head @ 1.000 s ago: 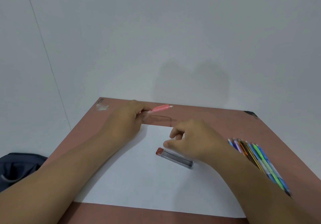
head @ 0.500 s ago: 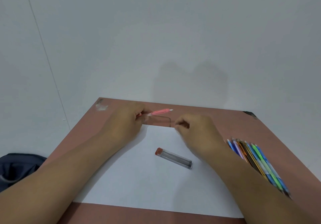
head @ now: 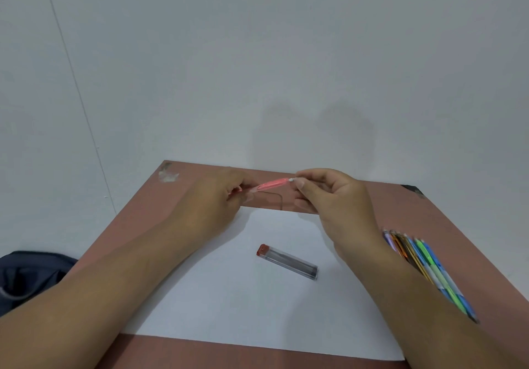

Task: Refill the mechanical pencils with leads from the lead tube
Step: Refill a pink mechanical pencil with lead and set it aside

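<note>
My left hand (head: pixel 220 200) grips a pink mechanical pencil (head: pixel 272 184) by its lower part and holds it above the far side of the table, pointing right. The thumb and forefinger of my right hand (head: pixel 326 194) pinch the pencil's pale end. A clear lead tube (head: pixel 287 261) with a red cap lies free on the white sheet (head: pixel 229 305) between my forearms. Several more mechanical pencils (head: pixel 423 262) in blue, green, orange and purple lie side by side to the right, partly hidden by my right forearm.
The brown table (head: pixel 429 211) stands against a white wall. Its far corners show worn patches. A dark blue bag (head: pixel 25 274) sits on the floor to the left, below the table edge.
My right hand left the lead tube lying on the sheet, moved up and away, and now pinches the end of the pink pencil. My left hand has kept its hold on the pencil.
</note>
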`<control>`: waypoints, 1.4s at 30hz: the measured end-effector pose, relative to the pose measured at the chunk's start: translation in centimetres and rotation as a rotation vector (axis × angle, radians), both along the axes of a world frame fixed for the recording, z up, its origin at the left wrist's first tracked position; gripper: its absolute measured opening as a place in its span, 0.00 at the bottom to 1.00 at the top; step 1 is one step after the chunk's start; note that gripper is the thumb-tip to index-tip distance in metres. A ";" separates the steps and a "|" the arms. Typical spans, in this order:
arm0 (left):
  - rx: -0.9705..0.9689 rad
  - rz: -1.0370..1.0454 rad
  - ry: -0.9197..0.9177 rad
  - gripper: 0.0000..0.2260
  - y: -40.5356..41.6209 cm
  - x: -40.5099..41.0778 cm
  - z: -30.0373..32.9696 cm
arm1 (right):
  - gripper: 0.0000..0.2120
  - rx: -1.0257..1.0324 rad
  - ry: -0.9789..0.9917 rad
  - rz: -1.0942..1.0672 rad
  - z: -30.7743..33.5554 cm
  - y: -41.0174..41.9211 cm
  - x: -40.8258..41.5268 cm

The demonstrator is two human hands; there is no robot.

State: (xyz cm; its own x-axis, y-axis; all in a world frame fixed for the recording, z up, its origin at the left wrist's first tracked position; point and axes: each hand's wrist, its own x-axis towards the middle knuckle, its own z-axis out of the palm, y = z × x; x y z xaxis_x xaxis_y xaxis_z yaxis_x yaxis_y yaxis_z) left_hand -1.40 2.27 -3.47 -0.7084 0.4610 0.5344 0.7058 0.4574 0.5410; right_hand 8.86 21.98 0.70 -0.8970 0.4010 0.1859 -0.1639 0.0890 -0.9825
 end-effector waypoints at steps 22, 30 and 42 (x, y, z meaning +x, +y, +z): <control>0.280 -0.237 -0.541 0.08 1.9 4.9 2.0 | 0.11 -0.621 0.112 0.260 0.1 -0.1 -0.5; 0.384 -0.383 -1.020 0.35 1.8 6.9 3.8 | 0.20 -1.067 0.227 0.366 1.2 2.0 0.3; 0.424 -0.539 -1.054 0.33 2.3 7.4 3.6 | 0.16 -1.095 0.299 0.295 1.7 2.1 0.8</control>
State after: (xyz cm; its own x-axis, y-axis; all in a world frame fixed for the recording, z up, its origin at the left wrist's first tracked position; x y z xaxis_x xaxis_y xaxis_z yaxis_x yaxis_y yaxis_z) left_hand 6.03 4.59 0.09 -0.6557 0.7550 0.0007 -0.1155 -0.1011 0.9881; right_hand 9.70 24.04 2.41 -0.9612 0.2610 0.0896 -0.2737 -0.8603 -0.4301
